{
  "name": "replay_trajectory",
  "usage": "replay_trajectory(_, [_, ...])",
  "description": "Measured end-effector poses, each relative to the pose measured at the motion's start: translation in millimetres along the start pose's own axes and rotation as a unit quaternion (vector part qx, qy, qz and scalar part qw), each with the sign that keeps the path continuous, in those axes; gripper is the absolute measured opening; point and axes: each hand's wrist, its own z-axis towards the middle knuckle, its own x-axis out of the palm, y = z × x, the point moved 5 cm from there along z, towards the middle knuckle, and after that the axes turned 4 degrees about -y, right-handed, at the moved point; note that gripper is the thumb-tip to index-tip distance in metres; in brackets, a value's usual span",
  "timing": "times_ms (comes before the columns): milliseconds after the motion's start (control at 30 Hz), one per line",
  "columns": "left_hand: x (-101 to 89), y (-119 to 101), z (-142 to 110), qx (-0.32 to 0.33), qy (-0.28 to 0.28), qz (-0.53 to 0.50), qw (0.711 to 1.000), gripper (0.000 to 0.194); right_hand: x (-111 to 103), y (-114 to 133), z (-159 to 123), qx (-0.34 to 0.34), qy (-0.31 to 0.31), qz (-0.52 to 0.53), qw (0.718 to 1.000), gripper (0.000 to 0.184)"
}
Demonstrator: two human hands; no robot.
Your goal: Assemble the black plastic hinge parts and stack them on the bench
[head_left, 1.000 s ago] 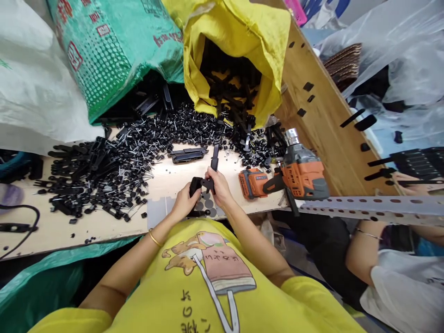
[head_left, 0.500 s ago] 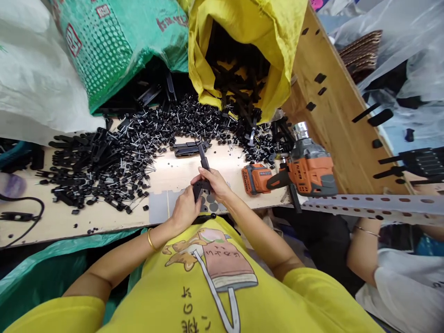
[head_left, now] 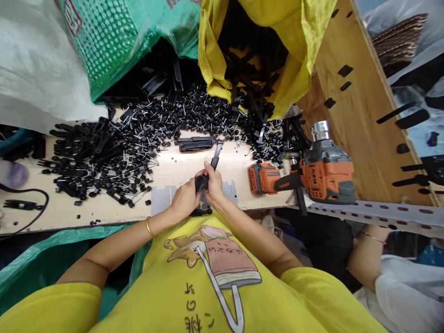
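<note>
Near the table's front edge, my left hand is closed around the lower end of a black jointed plastic bracket. My right hand grips the same bracket higher up, its fingers closed about the middle. The bracket's slim arm points away from me and slightly right, its tip looking shiny. Part of it is hidden by my fingers. Beyond the hands lie a few black plastic strips side by side. Below the hands is a grey plate on the table, and another black piece shows against the shirt.
Heaps of black-headed pins cover the table's left and back. Behind stand a yellow sack and a green sack. An orange cordless drill lies at right, beside a wooden board. A co-worker's arm shows lower right.
The view has shifted, so the table's contents sit differently in the picture. The bracket's arm has swung from leaning left to leaning right. Both hands still hold it.
</note>
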Motion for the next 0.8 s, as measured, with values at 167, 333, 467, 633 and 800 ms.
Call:
replay_trajectory(167, [2.7,7.0,44.5,0.115,0.076,0.052,0.989,0.029,-28.5,-7.7,19.0,-0.031,-0.062,-0.043,0.997,0.043])
replay_trajectory(333, [-6.3,11.5,70.8,0.208,-0.016,0.150,0.966,0.039,-85.7,19.9,23.0,0.001,0.093,-0.432,0.897,0.041])
replay_trajectory(467, [3.1,14.1,64.8,0.252,-0.029,0.140,0.957,0.043,-88.6,52.7,12.9,-0.282,0.061,-0.610,0.738,0.021])
replay_trajectory(633, [12.8,15.9,59.9,0.251,-0.049,0.149,0.955,0.031,-50.1,23.1,23.4,-0.400,0.204,-0.643,0.621,0.044])
replay_trajectory(800, [11.9,15.9,60.0,0.273,-0.050,0.153,0.949,0.030,-45.0,13.7,45.3,-0.405,0.282,-0.629,0.601,0.045])
